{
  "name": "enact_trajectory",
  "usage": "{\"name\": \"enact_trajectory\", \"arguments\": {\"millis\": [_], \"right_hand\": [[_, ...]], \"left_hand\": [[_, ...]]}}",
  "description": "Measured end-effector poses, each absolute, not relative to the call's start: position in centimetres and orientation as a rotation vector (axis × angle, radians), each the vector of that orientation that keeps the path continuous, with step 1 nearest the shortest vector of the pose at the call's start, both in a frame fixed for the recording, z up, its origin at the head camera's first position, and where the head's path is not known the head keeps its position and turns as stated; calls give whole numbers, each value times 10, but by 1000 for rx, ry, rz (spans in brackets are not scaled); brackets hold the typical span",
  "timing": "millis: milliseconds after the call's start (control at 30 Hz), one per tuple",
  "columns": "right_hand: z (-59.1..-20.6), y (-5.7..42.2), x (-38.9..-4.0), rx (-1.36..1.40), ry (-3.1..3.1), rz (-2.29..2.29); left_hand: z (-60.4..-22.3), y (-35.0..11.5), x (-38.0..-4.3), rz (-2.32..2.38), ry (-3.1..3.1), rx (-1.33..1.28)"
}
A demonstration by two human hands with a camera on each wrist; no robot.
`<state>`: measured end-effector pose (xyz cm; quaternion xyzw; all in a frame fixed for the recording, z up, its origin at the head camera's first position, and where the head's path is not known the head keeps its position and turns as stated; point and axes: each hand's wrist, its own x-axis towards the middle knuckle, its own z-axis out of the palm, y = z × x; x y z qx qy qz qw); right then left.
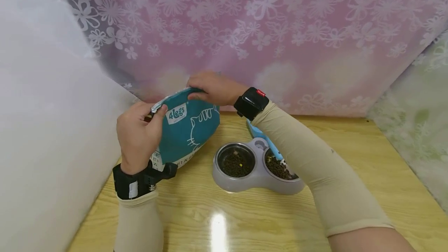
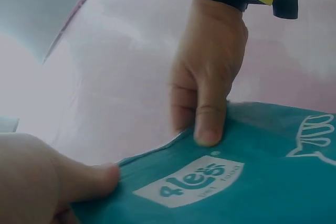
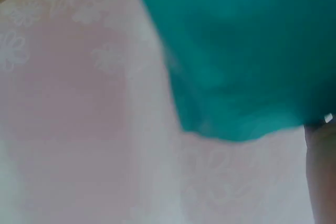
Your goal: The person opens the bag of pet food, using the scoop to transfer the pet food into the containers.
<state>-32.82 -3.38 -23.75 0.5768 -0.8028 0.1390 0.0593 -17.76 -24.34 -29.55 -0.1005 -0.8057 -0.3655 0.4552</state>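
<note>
A teal pet food bag point(image 1: 182, 123) with a white "4Legs" label and a cat outline stands tilted on the table, left of the bowls. My left hand point(image 1: 138, 135) pinches the left end of its top edge, thumb on the front. Further along that edge, my right hand point(image 1: 215, 88) pinches the bag between thumb and fingers. In the left wrist view the right thumb presses the front of the bag point(image 2: 273, 182), just above the label. The right wrist view shows the bag point(image 3: 241, 66) blurred, with part of a hand at the right edge. The bag's inside is hidden.
A grey double pet bowl point(image 1: 245, 185) holds brown kibble on both sides. Some light-blue packaging point(image 1: 274, 147) lies at its right side, partly behind my right forearm. The wooden table point(image 1: 189, 217) meets a pink floral backdrop point(image 1: 245, 49) and a white wall point(image 1: 45, 108) at left.
</note>
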Motion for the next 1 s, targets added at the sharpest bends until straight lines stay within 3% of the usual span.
{"name": "enact_trajectory", "arguments": {"millis": [433,800,1000], "right_hand": [[-254,-28,-344,1609,-2569,913],[-295,-57,-347,983,-2134,1003],[-293,-56,-360,970,-2112,892]], "left_hand": [[-300,-260,-190,-1094,-2107,-171],[-304,-245,-198,-955,-1956,-374],[-303,-242,-199,-1003,-1930,-343]]}}
